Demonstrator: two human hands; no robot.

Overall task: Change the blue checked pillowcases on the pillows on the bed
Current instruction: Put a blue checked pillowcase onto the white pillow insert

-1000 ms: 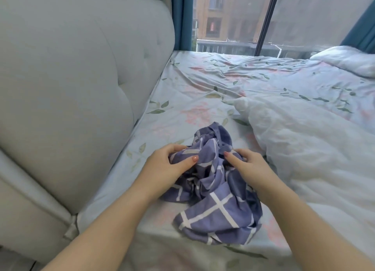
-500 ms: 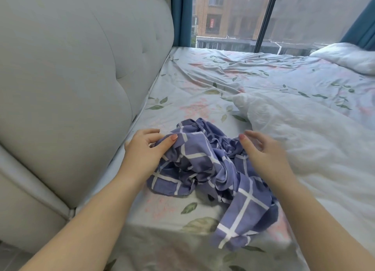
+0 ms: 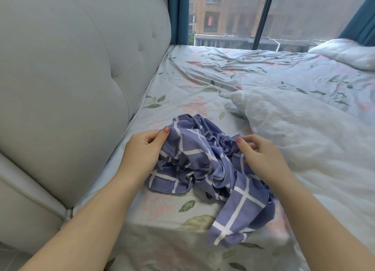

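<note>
Outward of the left hand (image 3: 142, 151), the padded headboard (image 3: 71, 88) is seen. An edge of the blue checked pillowcase (image 3: 203, 165) is pinched between that hand's thumb and curled fingers, on the side of the cloth nearest the headboard. The pillowcase lies crumpled between the two hands on the floral sheet (image 3: 203, 78), with a loose tail trailing back under the right wrist. The right hand (image 3: 259, 157) is laid on the bunched middle, thumb on the cloth and fingers curled; whether a fold is actually gripped cannot be told. The hands are held apart, with the heap spanning the gap. Just outward of the right hand, white padded bedding (image 3: 304, 139) is lying.

The step is judged to be the sorting-out of the case. It would be done well if the open hem were found first. The pinched edge should be followed along by the right hand until a second corner is reached, and the cloth then drawn taut and shaken flat. The twisted middle should not be tugged, since the tangle would only be tightened.
</note>
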